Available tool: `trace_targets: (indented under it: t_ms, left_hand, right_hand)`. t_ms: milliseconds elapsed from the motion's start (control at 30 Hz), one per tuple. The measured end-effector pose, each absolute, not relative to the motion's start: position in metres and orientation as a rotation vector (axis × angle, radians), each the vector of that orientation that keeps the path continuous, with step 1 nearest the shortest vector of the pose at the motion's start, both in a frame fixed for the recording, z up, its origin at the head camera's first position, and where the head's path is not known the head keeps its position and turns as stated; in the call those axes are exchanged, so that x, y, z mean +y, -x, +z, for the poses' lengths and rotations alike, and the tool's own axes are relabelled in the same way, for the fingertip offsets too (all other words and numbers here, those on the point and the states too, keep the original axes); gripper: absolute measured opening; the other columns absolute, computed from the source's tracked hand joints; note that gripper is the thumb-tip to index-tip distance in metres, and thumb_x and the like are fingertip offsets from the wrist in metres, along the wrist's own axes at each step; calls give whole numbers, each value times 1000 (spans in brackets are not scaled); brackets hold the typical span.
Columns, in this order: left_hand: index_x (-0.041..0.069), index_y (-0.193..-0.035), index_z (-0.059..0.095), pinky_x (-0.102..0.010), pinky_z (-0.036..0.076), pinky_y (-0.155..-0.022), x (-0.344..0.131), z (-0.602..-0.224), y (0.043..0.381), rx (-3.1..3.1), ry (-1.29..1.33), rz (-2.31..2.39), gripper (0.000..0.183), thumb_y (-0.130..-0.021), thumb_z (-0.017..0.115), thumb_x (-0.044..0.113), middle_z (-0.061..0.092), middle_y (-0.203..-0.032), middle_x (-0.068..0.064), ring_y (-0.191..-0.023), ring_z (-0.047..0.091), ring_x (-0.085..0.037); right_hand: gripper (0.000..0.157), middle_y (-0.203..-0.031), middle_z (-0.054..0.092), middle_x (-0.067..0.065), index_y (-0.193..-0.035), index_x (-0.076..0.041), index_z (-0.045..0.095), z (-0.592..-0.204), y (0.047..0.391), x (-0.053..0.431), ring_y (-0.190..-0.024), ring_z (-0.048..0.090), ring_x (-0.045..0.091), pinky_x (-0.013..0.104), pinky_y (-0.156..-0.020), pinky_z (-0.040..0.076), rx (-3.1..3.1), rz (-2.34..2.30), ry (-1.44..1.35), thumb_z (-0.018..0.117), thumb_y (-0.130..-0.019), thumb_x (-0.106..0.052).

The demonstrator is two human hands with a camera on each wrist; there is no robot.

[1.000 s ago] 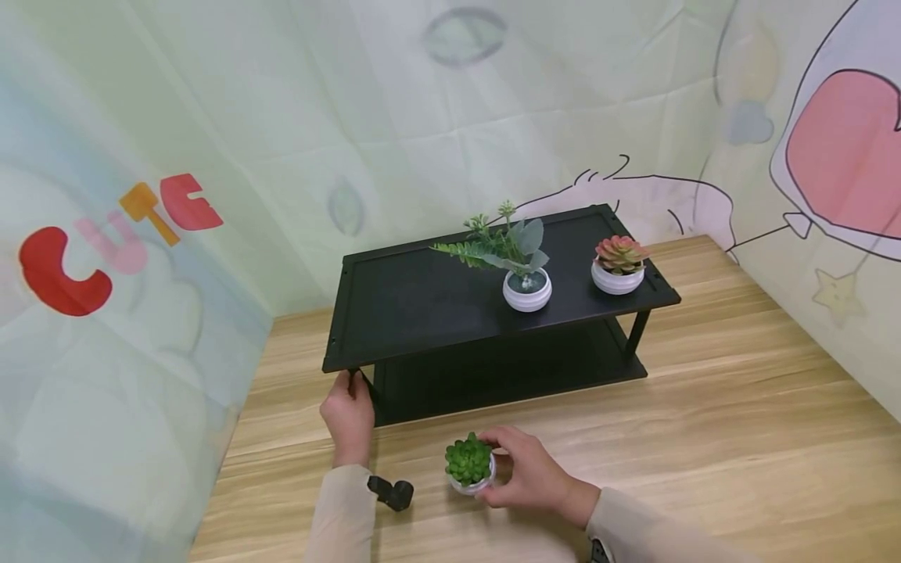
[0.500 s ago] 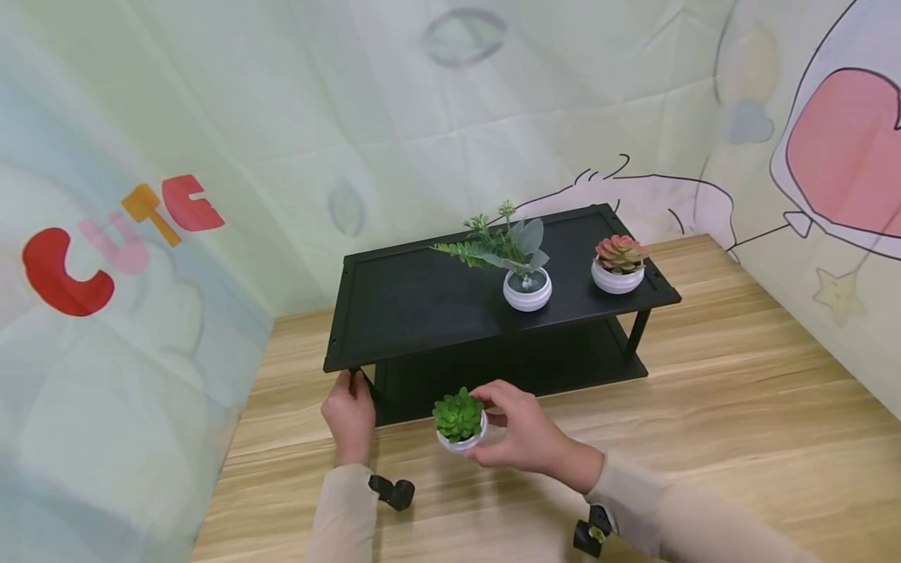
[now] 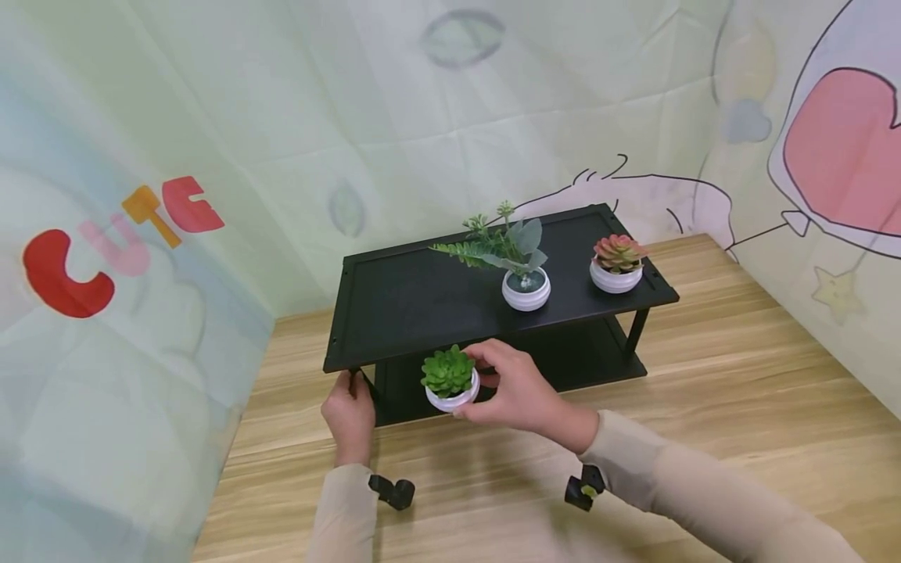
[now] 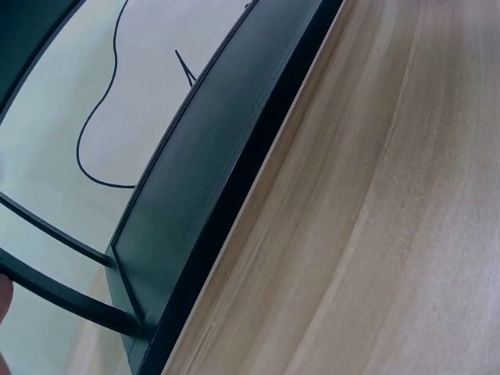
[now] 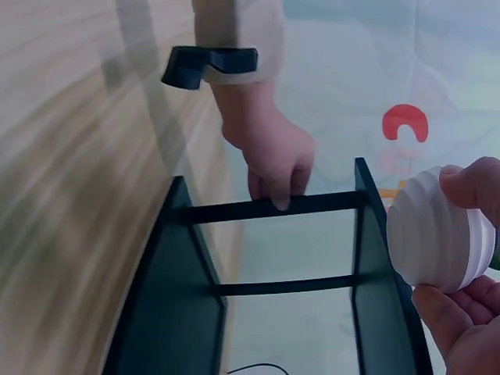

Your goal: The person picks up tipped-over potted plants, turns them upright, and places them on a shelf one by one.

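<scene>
My right hand (image 3: 517, 391) pinches a potted green succulent (image 3: 448, 372) by its white ribbed pot (image 5: 437, 234). The pot is in the air before the front edge of a black two-tier shelf (image 3: 401, 305), roughly level with the top board. At the shelf's front left corner, my left hand (image 3: 349, 410) grips the upright post (image 5: 312, 203), its fingers curled round it. On the top board stand a white pot with leafy green sprigs (image 3: 526, 289) and a pink-tipped succulent (image 3: 617, 266) in a white pot near the right end.
The shelf stands on a wooden table (image 3: 739, 375) near a printed cloth backdrop (image 3: 394, 117). Its lower board (image 4: 203, 172) lies close to the tabletop. A black wrist camera (image 3: 394, 491) sits on the left sleeve, another camera (image 3: 584, 486) on the right.
My right hand has lifted the green succulent off the table and carried it up and forward to the shelf's front edge. The left hand stays on the post.
</scene>
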State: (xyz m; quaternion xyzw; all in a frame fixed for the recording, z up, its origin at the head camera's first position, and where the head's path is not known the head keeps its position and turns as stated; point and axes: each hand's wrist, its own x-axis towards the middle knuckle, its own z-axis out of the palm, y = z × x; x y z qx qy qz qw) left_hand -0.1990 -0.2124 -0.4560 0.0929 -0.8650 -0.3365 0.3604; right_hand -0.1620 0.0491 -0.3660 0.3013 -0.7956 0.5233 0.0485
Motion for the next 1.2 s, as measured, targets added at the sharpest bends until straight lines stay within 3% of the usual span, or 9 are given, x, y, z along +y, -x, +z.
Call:
trace_targets:
  t_ms: [467, 700, 1200]
  left_hand:
    - [-6, -79, 60, -39, 41, -55, -213, -456, 201, -2237, -246, -883, 16, -90, 54, 4, 62, -69, -20, -58, 52, -28]
    - [-6, -79, 60, -39, 41, -55, -215, -458, 200, -2237, -252, -876, 16, -90, 55, 4, 62, -70, -21, -58, 52, -28]
    - [-7, -81, 61, -40, 42, -55, -214, -458, 200, -2247, -257, -888, 16, -90, 54, 4, 62, -70, -21, -58, 52, -28]
  right_hand:
    - [58, -106, 56, 10, -117, 0, 55, -342, 187, 39, -95, 57, 20, 23, -78, 50, -2406, 1577, -831, 82, -66, -12]
    - [58, -106, 55, 11, -118, 0, 54, -335, 201, 30, -99, 58, 21, 30, -81, 50, -2403, 1589, -806, 81, -68, -13]
    - [56, -107, 55, 10, -117, -2, 56, -331, 227, 12, -97, 57, 18, 24, -80, 50, -2430, 1497, -733, 80, -70, -20]
